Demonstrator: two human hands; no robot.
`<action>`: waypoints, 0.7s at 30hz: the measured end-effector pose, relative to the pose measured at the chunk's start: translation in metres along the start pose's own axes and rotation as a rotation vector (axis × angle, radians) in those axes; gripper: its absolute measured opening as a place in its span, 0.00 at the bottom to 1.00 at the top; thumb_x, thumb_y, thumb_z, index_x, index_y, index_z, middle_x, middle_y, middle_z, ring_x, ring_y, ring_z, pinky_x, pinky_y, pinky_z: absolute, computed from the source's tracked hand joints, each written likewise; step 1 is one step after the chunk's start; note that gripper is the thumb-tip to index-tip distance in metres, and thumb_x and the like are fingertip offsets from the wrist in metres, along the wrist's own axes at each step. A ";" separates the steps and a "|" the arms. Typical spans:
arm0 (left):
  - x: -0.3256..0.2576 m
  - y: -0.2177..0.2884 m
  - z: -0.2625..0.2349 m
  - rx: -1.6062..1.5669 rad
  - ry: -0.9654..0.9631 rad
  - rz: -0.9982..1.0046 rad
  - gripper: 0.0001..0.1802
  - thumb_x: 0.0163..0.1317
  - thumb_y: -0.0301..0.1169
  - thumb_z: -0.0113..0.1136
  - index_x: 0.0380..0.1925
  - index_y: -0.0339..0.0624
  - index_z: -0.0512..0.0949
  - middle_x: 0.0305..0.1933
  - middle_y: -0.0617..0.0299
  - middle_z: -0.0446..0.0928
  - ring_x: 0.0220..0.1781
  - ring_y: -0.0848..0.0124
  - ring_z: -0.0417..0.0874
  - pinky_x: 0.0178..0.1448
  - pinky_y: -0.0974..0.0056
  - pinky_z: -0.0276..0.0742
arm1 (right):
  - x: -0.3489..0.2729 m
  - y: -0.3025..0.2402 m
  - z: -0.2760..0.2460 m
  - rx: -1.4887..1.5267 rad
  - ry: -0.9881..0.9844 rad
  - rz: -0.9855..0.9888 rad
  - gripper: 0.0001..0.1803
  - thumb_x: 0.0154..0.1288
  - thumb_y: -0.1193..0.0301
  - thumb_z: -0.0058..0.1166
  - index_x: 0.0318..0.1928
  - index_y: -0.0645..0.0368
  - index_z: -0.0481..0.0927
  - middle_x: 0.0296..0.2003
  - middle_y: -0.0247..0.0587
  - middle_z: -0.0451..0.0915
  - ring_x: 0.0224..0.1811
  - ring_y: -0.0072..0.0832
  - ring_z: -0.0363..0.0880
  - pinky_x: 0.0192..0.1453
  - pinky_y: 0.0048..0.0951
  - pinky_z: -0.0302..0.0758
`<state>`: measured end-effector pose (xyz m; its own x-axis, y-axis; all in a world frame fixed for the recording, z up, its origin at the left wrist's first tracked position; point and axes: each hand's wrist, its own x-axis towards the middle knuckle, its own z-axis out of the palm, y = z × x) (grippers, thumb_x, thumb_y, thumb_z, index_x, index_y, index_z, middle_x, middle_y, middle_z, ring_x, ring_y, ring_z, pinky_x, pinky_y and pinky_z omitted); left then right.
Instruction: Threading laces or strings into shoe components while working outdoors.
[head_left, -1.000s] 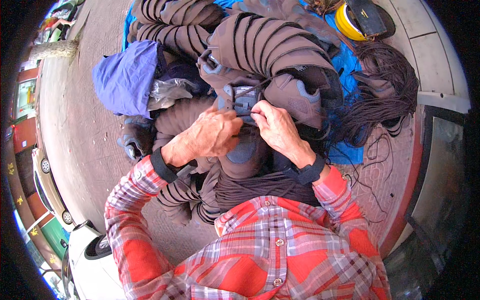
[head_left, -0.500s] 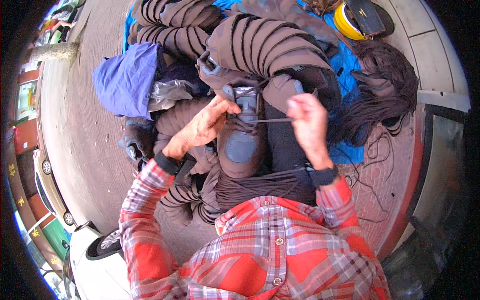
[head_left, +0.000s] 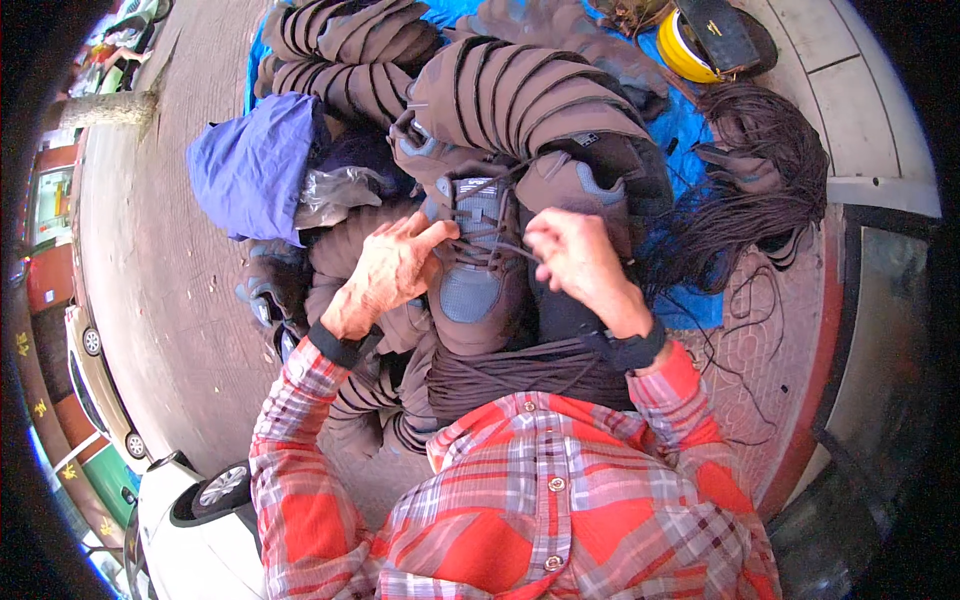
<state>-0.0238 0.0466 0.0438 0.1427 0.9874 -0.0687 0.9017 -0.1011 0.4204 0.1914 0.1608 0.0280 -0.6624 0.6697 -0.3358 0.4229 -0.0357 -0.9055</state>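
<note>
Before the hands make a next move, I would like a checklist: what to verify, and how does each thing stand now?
1. Brown shoe with blue mesh toe panel, upper facing up: ok.
2. Left hand at the shoe's side: ok.
3. Thin dark lace reaching from the shoe to the right hand: ok.
4. Firm grip on that lace: cannot tell; hidden from this view.
5. Heap of long dark cords neatly gathered: not ok; it spreads loosely.
</note>
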 end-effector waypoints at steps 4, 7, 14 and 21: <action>0.009 0.013 -0.001 -0.345 -0.052 -0.270 0.13 0.50 0.23 0.51 0.38 0.40 0.75 0.27 0.51 0.75 0.27 0.55 0.77 0.31 0.58 0.72 | -0.002 0.015 0.020 -0.152 0.022 -0.117 0.05 0.51 0.77 0.50 0.26 0.66 0.77 0.23 0.61 0.76 0.29 0.54 0.77 0.34 0.46 0.74; 0.021 0.030 0.005 -0.572 -0.040 -0.336 0.09 0.59 0.28 0.49 0.33 0.36 0.76 0.22 0.47 0.76 0.25 0.51 0.79 0.31 0.56 0.73 | 0.000 0.023 0.022 -0.271 0.055 -0.245 0.03 0.50 0.78 0.49 0.24 0.66 0.75 0.23 0.60 0.76 0.29 0.54 0.77 0.34 0.46 0.74; 0.023 0.034 0.011 -0.596 -0.218 -0.458 0.13 0.64 0.32 0.46 0.41 0.35 0.75 0.16 0.52 0.74 0.20 0.64 0.79 0.26 0.60 0.71 | 0.004 0.022 0.023 -0.298 0.018 -0.256 0.04 0.50 0.81 0.45 0.27 0.68 0.73 0.22 0.60 0.74 0.29 0.55 0.75 0.33 0.44 0.71; 0.014 0.029 0.007 -1.198 -0.411 -0.641 0.23 0.67 0.34 0.40 0.60 0.37 0.63 0.16 0.63 0.74 0.12 0.82 0.62 0.18 0.74 0.55 | 0.007 0.010 0.025 -0.445 -0.011 -0.255 0.05 0.44 0.77 0.48 0.24 0.67 0.72 0.20 0.57 0.74 0.27 0.53 0.76 0.32 0.45 0.73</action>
<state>0.0072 0.0571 0.0487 0.1408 0.6960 -0.7041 -0.0015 0.7113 0.7028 0.1756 0.1466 0.0097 -0.7845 0.6078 -0.1234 0.4674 0.4486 -0.7618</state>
